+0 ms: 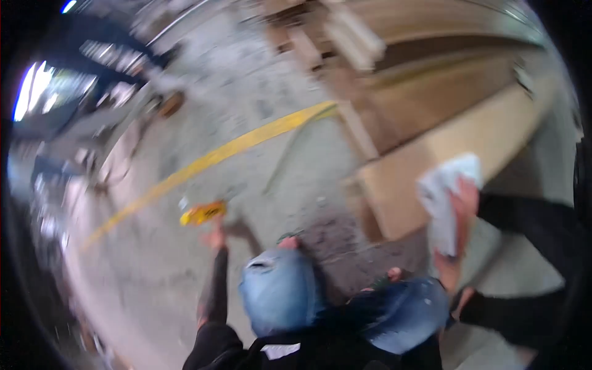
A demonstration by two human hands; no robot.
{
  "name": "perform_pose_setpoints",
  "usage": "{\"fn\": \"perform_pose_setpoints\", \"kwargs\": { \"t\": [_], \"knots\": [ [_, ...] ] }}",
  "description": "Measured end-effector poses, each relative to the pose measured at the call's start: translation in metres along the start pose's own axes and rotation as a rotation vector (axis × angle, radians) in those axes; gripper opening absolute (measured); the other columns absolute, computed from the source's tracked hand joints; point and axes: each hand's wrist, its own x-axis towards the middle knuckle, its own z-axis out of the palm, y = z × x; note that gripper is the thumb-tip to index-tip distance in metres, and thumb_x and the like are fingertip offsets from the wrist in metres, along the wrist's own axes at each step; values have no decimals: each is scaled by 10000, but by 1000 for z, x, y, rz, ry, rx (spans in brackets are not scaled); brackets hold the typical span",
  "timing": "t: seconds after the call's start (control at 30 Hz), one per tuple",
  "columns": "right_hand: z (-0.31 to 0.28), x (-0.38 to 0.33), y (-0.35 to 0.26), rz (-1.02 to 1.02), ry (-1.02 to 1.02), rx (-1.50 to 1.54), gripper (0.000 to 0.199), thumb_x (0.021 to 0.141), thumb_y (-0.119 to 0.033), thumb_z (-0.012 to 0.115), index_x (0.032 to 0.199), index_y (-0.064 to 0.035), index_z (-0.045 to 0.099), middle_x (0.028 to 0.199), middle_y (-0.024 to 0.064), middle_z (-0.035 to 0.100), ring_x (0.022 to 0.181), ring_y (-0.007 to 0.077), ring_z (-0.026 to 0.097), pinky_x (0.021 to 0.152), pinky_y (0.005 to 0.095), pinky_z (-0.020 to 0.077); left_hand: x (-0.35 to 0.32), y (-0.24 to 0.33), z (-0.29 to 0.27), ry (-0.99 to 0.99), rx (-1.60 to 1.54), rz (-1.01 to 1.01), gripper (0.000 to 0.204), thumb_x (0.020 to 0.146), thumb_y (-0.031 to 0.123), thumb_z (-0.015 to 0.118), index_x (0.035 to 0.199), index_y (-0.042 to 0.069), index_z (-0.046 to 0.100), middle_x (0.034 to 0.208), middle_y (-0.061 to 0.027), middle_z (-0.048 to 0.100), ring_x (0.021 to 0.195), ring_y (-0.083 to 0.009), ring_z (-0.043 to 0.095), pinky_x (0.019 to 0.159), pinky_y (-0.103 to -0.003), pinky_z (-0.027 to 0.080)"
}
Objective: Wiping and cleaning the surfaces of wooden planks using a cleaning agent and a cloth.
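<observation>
Pretty blurry, but the floor [259, 105] is grey concrete with a yellow painted line [246, 143] running diagonally across it. A small yellow object [202, 213] lies on it near the left, and pale wooden boards [431, 154] sit stacked on the right.

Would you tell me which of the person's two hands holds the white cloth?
The right hand grips the white cloth; the left hand reaches toward the small yellow object.

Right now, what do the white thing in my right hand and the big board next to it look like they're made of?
The white thing looks like soft cloth or paper: it bunches and folds in the right hand; blur leaves it open which. The board looks like bare wood or plywood: pale tan, matte, flat, with a straight cut edge. No grain shows through the blur.
</observation>
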Motion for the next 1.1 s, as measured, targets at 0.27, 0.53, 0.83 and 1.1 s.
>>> {"fn": "perform_pose_setpoints", "kwargs": {
  "t": [0.27,0.53,0.83,1.1],
  "knots": [
    [-52,17,2,-80,-89,196,623,834,-278,718,1374,-55,501,1563,194,355,1462,484,242,1163,544,309,51,50,43,447,236,344,820,868,213,804,1523,40,342,1419,-115,539,1192,-289,576,1053,-437,454],
    [-36,6,14,-176,45,73,569,830,-280,713,1338,-96,533,1536,153,399,1436,411,323,1134,515,347,29,78,170,290,465,504,695,867,122,791,1447,34,418,1314,-122,590,1123,-233,601,976,-384,503],
    [-49,8,30,-215,-89,158,610,818,-306,687,1377,-134,517,1572,109,374,1482,345,283,1140,477,331,25,-7,297,-195,1194,828,690,751,325,858,1293,19,559,1167,-126,650,1064,-209,639,919,-347,520],
    [-69,16,36,-189,-178,195,504,889,-322,614,1350,-126,561,1553,97,429,1476,333,319,1169,427,300,4,-71,307,-408,1111,777,574,863,279,769,1318,6,551,1210,-139,645,1127,-225,620,972,-353,496]
  ]
}}
